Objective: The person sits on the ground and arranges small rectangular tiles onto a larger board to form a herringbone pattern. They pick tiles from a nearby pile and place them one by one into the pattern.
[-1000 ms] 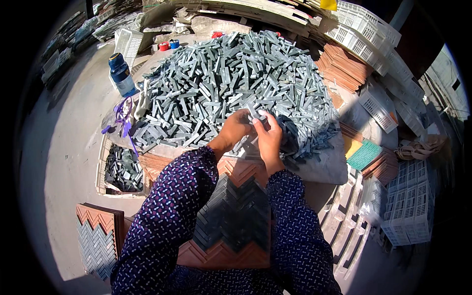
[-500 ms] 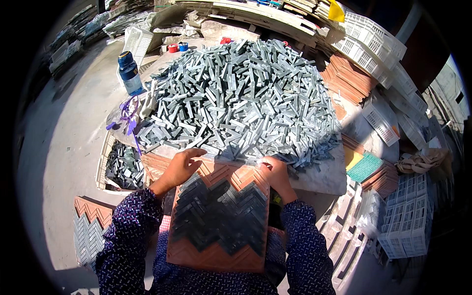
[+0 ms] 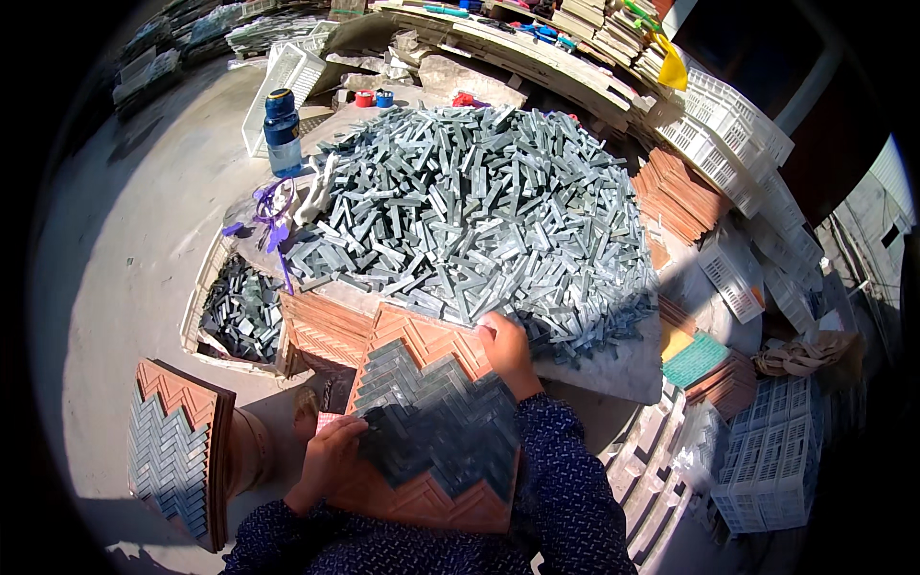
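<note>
On my lap, tilted, lies an orange-brown moulded tray [image 3: 412, 338] with zigzag grooves. Dark grey strip tiles [image 3: 443, 422] fill its middle in a herringbone pattern, leaving bare grooves at both ends. My left hand [image 3: 331, 462] is closed on the tray's left edge, low down. At the far edge, toward the right, my right hand [image 3: 508, 353] grips the rim between thumb and fingers; some fingertips are hidden. Just beyond the tray, a large heap of loose grey strip tiles [image 3: 479, 201] covers the stone tabletop [image 3: 613, 369].
A stack of filled trays [image 3: 177, 450] stands on a round support at the left. Nearby are a crate of dark tile pieces [image 3: 196, 331], empty orange trays [image 3: 326, 331] and a blue-capped bottle [image 3: 283, 134]. White plastic crates [image 3: 767, 470] and more orange trays [image 3: 678, 196] are at the right.
My left hand has moved from the tray's far edge down to its left side. The tray has turned slightly and shifted right; my right hand stays at the far edge.
</note>
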The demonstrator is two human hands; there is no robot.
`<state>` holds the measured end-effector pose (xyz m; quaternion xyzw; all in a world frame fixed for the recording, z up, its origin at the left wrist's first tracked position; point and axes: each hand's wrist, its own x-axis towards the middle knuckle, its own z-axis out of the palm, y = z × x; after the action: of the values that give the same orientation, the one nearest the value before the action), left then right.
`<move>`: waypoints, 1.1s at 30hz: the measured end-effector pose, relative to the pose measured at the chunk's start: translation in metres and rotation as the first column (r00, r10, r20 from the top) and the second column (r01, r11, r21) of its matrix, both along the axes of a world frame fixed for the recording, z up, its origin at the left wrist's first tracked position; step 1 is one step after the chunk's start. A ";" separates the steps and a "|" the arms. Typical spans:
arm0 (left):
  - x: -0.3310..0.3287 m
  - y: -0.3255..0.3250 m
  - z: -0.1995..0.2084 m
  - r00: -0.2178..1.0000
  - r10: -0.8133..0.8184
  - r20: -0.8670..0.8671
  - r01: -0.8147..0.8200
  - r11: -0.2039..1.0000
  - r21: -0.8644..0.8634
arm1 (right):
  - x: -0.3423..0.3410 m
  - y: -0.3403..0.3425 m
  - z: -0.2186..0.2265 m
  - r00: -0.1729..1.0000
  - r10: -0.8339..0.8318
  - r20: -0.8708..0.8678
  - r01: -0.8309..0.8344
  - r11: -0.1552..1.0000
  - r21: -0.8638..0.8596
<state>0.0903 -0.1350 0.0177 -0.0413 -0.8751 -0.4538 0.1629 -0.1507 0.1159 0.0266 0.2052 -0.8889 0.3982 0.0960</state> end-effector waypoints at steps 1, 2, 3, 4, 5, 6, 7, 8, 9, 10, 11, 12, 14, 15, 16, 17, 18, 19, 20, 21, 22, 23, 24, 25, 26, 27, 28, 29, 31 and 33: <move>-0.005 0.011 0.001 0.996 -0.072 0.042 0.071 0.997 0.026 | 0.000 -0.002 0.006 0.998 0.062 0.033 -0.065 0.995 0.081; -0.008 0.017 0.007 0.993 -0.110 0.045 0.109 0.993 0.036 | 0.006 -0.010 0.013 0.988 0.132 0.079 -0.142 0.978 0.154; -0.014 0.021 0.016 0.988 -0.148 0.047 0.146 0.988 0.046 | 0.014 -0.018 0.021 0.972 0.195 0.129 -0.220 0.949 0.224; -0.018 0.026 0.022 0.980 -0.193 0.049 0.190 0.980 0.062 | 0.027 -0.024 0.034 0.970 0.057 0.234 -0.151 0.900 0.408; -0.020 0.030 0.024 0.981 -0.191 0.045 0.187 0.980 0.073 | 0.027 -0.024 0.026 0.965 0.090 0.247 -0.184 0.903 0.389; -0.022 0.035 0.027 0.979 -0.198 0.040 0.194 0.978 0.082 | 0.025 -0.021 0.016 0.960 0.114 0.257 -0.206 0.906 0.369; -0.022 0.038 0.028 0.978 -0.205 0.036 0.201 0.975 0.091 | 0.022 -0.018 0.007 0.954 0.138 0.267 -0.229 0.909 0.348; -0.023 0.040 0.027 0.968 -0.247 0.037 0.242 0.964 0.110 | 0.019 -0.015 -0.002 0.946 0.172 0.275 -0.252 0.922 0.292; -0.023 0.043 0.025 0.956 -0.290 0.043 0.283 0.951 0.129 | 0.019 -0.014 -0.008 0.936 0.204 0.286 -0.275 0.933 0.234; -0.022 0.043 0.024 0.943 -0.329 0.048 0.320 0.937 0.142 | 0.023 -0.019 -0.003 0.939 0.212 0.272 -0.280 0.929 0.241; -0.020 0.043 0.024 0.939 -0.338 0.056 0.329 0.935 0.133 | 0.024 -0.022 -0.005 0.941 0.224 0.254 -0.280 0.937 0.210; -0.018 0.042 0.023 0.936 -0.347 0.064 0.338 0.933 0.123 | 0.025 -0.024 -0.006 0.944 0.235 0.234 -0.279 0.943 0.180; -0.015 0.043 0.019 0.930 -0.359 0.081 0.348 0.929 0.125 | 0.026 -0.025 -0.020 0.949 0.244 0.200 -0.260 0.964 0.059; -0.015 0.044 0.017 0.929 -0.360 0.088 0.347 0.928 0.137 | 0.025 -0.025 -0.026 0.951 0.242 0.190 -0.249 0.968 0.010; -0.015 0.046 0.015 0.927 -0.363 0.096 0.348 0.926 0.146 | 0.026 -0.025 -0.029 0.954 0.228 0.195 -0.229 0.973 -0.015; -0.013 0.047 0.017 0.923 -0.369 0.114 0.350 0.923 0.158 | 0.025 -0.025 -0.031 0.954 0.234 0.190 -0.234 0.972 -0.020; -0.011 0.050 0.020 0.918 -0.375 0.131 0.352 0.921 0.170 | 0.026 -0.025 -0.034 0.952 0.242 0.186 -0.242 0.970 -0.025; -0.010 0.052 0.023 0.914 -0.377 0.146 0.351 0.919 0.178 | 0.023 -0.027 -0.036 0.947 0.275 0.168 -0.277 0.961 -0.011; -0.009 0.055 0.025 0.906 -0.398 0.144 0.371 0.911 0.180 | 0.023 -0.028 -0.039 0.947 0.278 0.159 -0.281 0.960 -0.004; -0.008 0.057 0.026 0.897 -0.418 0.141 0.392 0.902 0.182 | 0.022 -0.027 -0.041 0.950 0.277 0.146 -0.281 0.960 0.003; -0.008 0.059 0.027 0.888 -0.438 0.141 0.411 0.893 0.185 | 0.023 -0.028 -0.040 0.958 0.246 0.144 -0.249 0.968 0.001; -0.008 0.060 0.029 0.884 -0.444 0.147 0.415 0.890 0.190 | 0.025 -0.029 -0.040 0.966 0.229 0.122 -0.230 0.973 -0.001; -0.009 0.061 0.031 0.880 -0.450 0.152 0.420 0.886 0.196 | 0.026 -0.030 -0.039 0.972 0.211 0.101 -0.212 0.977 -0.005; -0.009 0.062 0.032 0.873 -0.461 0.157 0.428 0.880 0.204 | 0.029 -0.031 -0.039 0.977 0.202 0.060 -0.202 0.979 -0.008; -0.009 0.064 0.031 0.862 -0.478 0.165 0.447 0.873 0.193 | 0.031 -0.031 -0.040 0.981 0.191 0.019 -0.191 0.982 -0.009; -0.010 0.065 0.029 0.850 -0.498 0.172 0.469 0.864 0.183 | 0.032 -0.029 -0.042 0.980 0.200 -0.005 -0.200 0.980 -0.004; -0.014 0.068 0.027 0.833 -0.526 0.170 0.501 0.848 0.172 | 0.030 -0.023 -0.043 0.979 0.199 -0.036 -0.199 0.980 0.008; -0.012 0.071 0.010 0.830 -0.502 0.242 0.478 0.864 0.157 | 0.029 -0.021 -0.042 0.975 0.212 -0.068 -0.211 0.977 0.013; 0.003 0.069 -0.014 0.831 -0.429 0.354 0.417 0.902 0.112 | 0.035 -0.036 -0.039 0.968 0.251 -0.017 -0.251 0.968 0.010; -0.006 0.068 0.026 0.829 -0.466 0.311 0.449 0.884 0.128 | 0.040 -0.033 -0.029 0.966 0.256 0.045 -0.258 0.965 0.046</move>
<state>0.0838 -0.0666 0.0436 -0.1682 -0.8428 -0.5015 -0.0995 -0.1111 0.0825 -0.0027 0.3136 -0.8663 0.3883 0.0211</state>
